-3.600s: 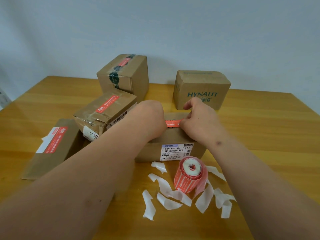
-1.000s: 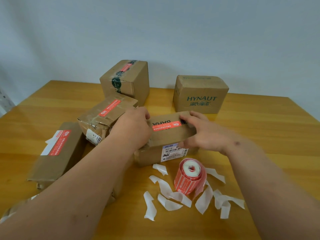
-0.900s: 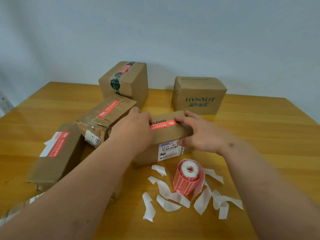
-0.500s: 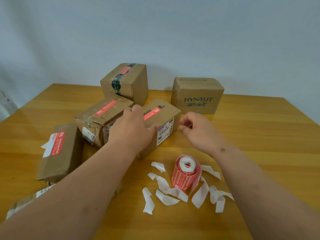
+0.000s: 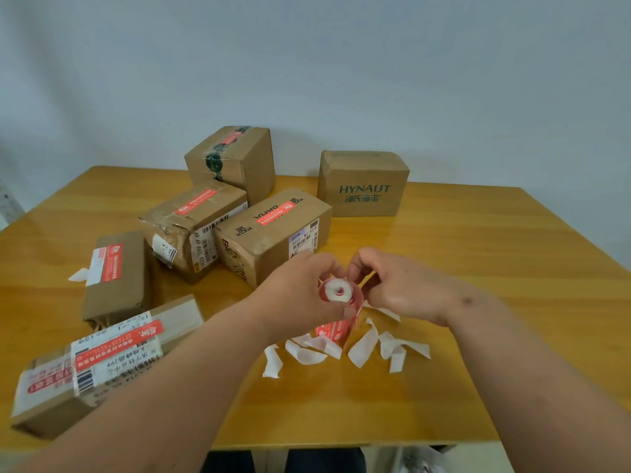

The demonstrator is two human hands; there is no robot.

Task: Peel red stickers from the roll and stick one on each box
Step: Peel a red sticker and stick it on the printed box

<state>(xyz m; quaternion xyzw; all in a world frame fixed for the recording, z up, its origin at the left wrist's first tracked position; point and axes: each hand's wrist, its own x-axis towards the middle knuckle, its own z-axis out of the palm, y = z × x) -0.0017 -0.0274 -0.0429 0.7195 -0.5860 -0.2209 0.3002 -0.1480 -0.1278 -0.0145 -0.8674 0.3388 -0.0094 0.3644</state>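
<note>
On the wooden table (image 5: 478, 254) I see six boxes — the HYNAUT box (image 5: 363, 184) bare of red. My left hand (image 5: 300, 295) grips the sticker roll (image 5: 338, 302) above the white backing strips (image 5: 362, 346); my right hand (image 5: 396, 288) pinches at its edge.

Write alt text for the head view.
Both hands work a red sticker roll over the wooden table: the left hand grips it, the right hand reaches its edge. Five boxes show red stickers; the HYNAUT box shows none.
</note>
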